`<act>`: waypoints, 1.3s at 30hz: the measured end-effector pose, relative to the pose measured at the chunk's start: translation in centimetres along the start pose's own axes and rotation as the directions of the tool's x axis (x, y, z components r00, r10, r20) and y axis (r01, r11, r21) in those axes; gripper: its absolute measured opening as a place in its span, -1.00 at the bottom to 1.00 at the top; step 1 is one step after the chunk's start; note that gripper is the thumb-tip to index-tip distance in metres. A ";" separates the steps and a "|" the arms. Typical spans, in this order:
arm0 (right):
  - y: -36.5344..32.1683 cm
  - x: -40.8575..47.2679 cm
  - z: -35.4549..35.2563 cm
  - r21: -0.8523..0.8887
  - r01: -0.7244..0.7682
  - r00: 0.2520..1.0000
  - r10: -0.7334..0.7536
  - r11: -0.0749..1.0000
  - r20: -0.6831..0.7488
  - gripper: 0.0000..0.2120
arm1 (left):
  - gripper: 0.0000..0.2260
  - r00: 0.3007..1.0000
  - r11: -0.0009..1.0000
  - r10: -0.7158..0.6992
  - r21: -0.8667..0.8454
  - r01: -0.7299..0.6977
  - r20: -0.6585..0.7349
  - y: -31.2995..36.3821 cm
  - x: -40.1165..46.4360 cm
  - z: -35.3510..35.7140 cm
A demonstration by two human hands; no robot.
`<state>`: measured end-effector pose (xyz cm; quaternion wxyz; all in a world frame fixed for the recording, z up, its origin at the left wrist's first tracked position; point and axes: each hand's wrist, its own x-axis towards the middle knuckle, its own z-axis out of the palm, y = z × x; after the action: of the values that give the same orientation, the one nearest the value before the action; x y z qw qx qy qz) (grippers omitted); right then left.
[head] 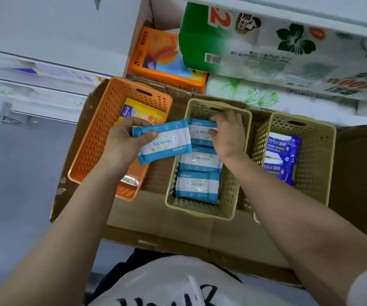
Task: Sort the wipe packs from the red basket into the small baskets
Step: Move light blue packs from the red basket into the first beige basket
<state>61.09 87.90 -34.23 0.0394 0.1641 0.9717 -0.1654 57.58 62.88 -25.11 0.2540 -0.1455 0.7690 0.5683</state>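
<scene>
Three small baskets stand side by side on flattened cardboard. The orange basket on the left holds a yellow wipe pack. The middle beige basket holds a row of blue-and-white wipe packs. The right beige basket holds dark blue alcohol wipe packs. My left hand grips one blue-and-white pack above the gap between the orange and middle baskets. My right hand reaches into the far end of the middle basket, fingers curled on the farthest pack there. No red basket shows.
Behind the baskets lie an orange tissue package, a big green-and-white tissue roll pack and a white flower-print pack. White shelf rails run along the left. Grey floor lies left of the cardboard.
</scene>
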 end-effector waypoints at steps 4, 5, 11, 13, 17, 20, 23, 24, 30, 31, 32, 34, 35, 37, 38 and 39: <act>-0.3 -0.1 -0.3 0.155 -0.065 0.957 0.017 0.986 0.290 -0.72 | -0.79 0.998 1.000 -0.002 0.028 0.001 0.057 0.4 0.3 0.5; -0.7 0.1 -1.0 0.231 -0.136 0.951 0.061 0.963 0.304 -0.75 | -0.80 0.997 0.999 0.001 0.049 -0.004 0.076 0.5 0.4 0.6; -3.7 -0.4 -8.4 0.678 -0.308 0.875 -0.081 0.667 0.477 -0.80 | -0.80 0.976 0.996 0.010 0.085 -0.029 0.216 1.3 0.5 2.5; -3.8 -1.7 -9.4 0.625 -0.275 0.810 -0.175 0.730 0.560 -0.81 | -0.76 0.968 0.999 0.010 0.044 -0.021 0.249 1.7 0.3 3.6; -2.6 -2.9 -9.9 0.677 -0.370 0.847 -0.069 0.636 0.527 -0.80 | -0.76 0.957 0.991 -0.045 -0.108 0.079 0.285 1.5 -0.1 5.1; -2.0 -3.5 -10.2 0.609 -0.418 0.754 -0.117 0.674 0.646 -0.73 | -0.88 0.948 0.993 -0.021 -0.104 0.057 0.319 0.8 -0.5 5.8; -2.5 -3.8 -9.3 0.654 -0.517 0.811 0.073 0.552 0.580 -0.73 | -0.82 0.961 0.984 -0.032 -0.162 0.079 0.275 0.4 -0.5 6.2; -2.8 -4.0 -9.1 0.702 -0.574 0.807 0.148 0.422 0.572 -0.74 | -0.76 0.961 0.979 -0.056 -0.176 0.107 0.271 0.4 -0.5 6.3; -3.5 -5.4 -8.0 0.680 -0.624 0.775 0.190 0.386 0.603 -0.49 | -0.77 0.975 0.999 -0.013 -0.028 0.019 0.220 0.3 -0.9 5.9; -3.4 -5.3 -8.0 0.659 -0.536 0.838 0.236 0.528 0.492 -0.40 | -0.78 0.976 1.000 0.013 0.019 -0.018 0.216 0.3 -0.8 5.6; -3.3 -5.2 -8.3 0.633 -0.415 0.905 0.229 0.653 0.357 -0.33 | -0.79 0.972 0.994 0.041 0.092 -0.064 0.231 0.4 -0.6 5.4; -3.2 -4.7 -9.2 0.606 -0.168 0.975 0.039 0.777 0.221 -0.30 | -0.82 0.949 0.956 0.078 0.248 -0.159 0.306 0.8 -0.4 5.1; -3.2 -4.3 -9.6 0.597 -0.103 0.964 -0.069 0.795 0.258 -0.36 | -0.82 0.935 0.935 0.082 0.299 -0.192 0.346 1.0 -0.4 5.2; -3.3 -3.6 -10.2 0.525 -0.065 0.889 -0.190 0.849 0.417 -0.57 | -0.81 0.921 0.910 0.082 0.349 -0.226 0.381 1.3 -0.4 5.7; -3.2 -3.2 -10.3 0.479 -0.060 0.861 -0.197 0.876 0.468 -0.68 | -0.79 0.924 0.908 0.085 0.354 -0.227 0.373 1.3 -0.3 5.9; -2.9 -2.8 -10.3 0.444 -0.061 0.861 -0.178 0.894 0.477 -0.77 | -0.76 0.934 0.915 0.092 0.341 -0.216 0.346 1.2 -0.2 6.0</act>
<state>62.56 87.88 -23.22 0.2491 0.0891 0.8678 -0.4207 58.55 68.91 -25.40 0.3531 0.0622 0.8202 0.4458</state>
